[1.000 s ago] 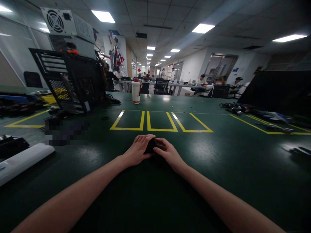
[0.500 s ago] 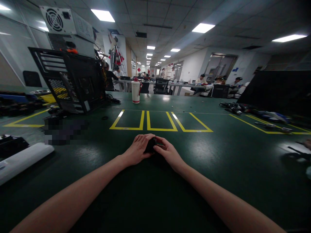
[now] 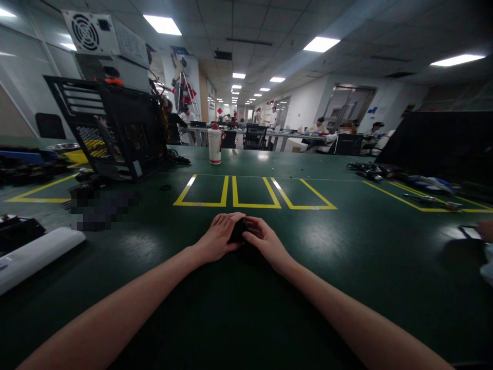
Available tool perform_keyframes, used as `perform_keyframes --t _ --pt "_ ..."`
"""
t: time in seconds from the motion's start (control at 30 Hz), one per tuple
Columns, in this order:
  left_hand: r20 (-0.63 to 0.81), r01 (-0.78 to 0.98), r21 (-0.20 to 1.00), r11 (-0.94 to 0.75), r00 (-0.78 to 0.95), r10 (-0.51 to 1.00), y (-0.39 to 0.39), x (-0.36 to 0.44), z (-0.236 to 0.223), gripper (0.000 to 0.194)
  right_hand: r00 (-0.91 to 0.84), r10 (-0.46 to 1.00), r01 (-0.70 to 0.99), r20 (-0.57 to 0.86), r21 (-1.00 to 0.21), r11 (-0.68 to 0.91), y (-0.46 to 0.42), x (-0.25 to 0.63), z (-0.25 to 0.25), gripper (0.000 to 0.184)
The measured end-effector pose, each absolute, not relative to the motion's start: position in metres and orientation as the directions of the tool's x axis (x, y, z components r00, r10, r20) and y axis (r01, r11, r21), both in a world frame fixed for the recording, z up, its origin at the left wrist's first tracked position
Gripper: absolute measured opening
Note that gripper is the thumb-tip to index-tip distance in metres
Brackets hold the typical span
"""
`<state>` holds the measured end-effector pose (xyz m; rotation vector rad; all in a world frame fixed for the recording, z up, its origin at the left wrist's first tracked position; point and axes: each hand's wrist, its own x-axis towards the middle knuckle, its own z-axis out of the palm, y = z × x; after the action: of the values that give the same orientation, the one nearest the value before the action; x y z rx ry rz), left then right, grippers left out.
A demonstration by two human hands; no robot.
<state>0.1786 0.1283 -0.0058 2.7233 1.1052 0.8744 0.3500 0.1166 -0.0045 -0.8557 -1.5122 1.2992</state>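
Between my hands, low over the green tabletop (image 3: 246,303), is a small black block-like object (image 3: 238,231), mostly covered by my fingers; its kind I cannot make out. My left hand (image 3: 220,236) wraps it from the left, fingers over its top and thumb along its near side. From the right, my right hand (image 3: 265,240) grips its edge with curled fingers and thumb. Just beyond my hands, yellow tape outlines (image 3: 256,207) mark the table.
At left stand an open black computer case (image 3: 115,128) with power supply units (image 3: 103,36) on top, and a white long object (image 3: 42,252). A cream bottle (image 3: 215,145) stands behind the tape. Cables (image 3: 365,169) and a black panel (image 3: 447,144) are at right, near another person's hand (image 3: 485,230).
My hands and the black object stay in place. At the right edge, the other person's hand and the dark thing by it have shifted.
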Motion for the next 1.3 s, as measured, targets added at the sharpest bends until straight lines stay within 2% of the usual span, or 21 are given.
perform_keyframes --t 0.17,0.37,0.6,0.93,1.13,1.3 --pt "0.488 0.616 0.27 -0.74 0.575 0.657 0.1288 0.1781 -0.0062 0.062 -0.346 0.923 -0.08 0.167 -0.986 0.148 0.1149 0.3495 -0.0029 0.034" --pt "0.483 0.618 0.268 -0.739 0.577 0.658 0.1291 0.1783 -0.0062 0.063 -0.321 0.927 -0.083 0.194 -0.981 0.176 0.1117 0.3479 0.0002 0.022" --pt "0.483 0.617 0.268 -0.74 0.578 0.657 0.1293 0.1778 -0.0073 0.062 -0.321 0.933 -0.036 0.165 -0.986 0.162 0.1145 0.3504 -0.0004 0.035" --pt "0.488 0.62 0.262 -0.74 0.576 0.656 0.1296 0.1777 -0.0071 0.061 -0.332 0.919 -0.116 0.211 -0.976 0.182 0.1151 0.3488 -0.004 0.025" --pt "0.469 0.621 0.262 -0.739 0.587 0.66 0.1285 0.1778 -0.0059 0.062 -0.328 0.925 -0.043 0.193 -0.981 0.189 0.1176 0.3518 -0.0065 0.037" --pt "0.483 0.617 0.265 -0.741 0.58 0.656 0.129 0.178 -0.0063 0.062 -0.356 0.917 -0.089 0.18 -0.983 0.159 0.1146 0.3498 -0.0049 0.035"
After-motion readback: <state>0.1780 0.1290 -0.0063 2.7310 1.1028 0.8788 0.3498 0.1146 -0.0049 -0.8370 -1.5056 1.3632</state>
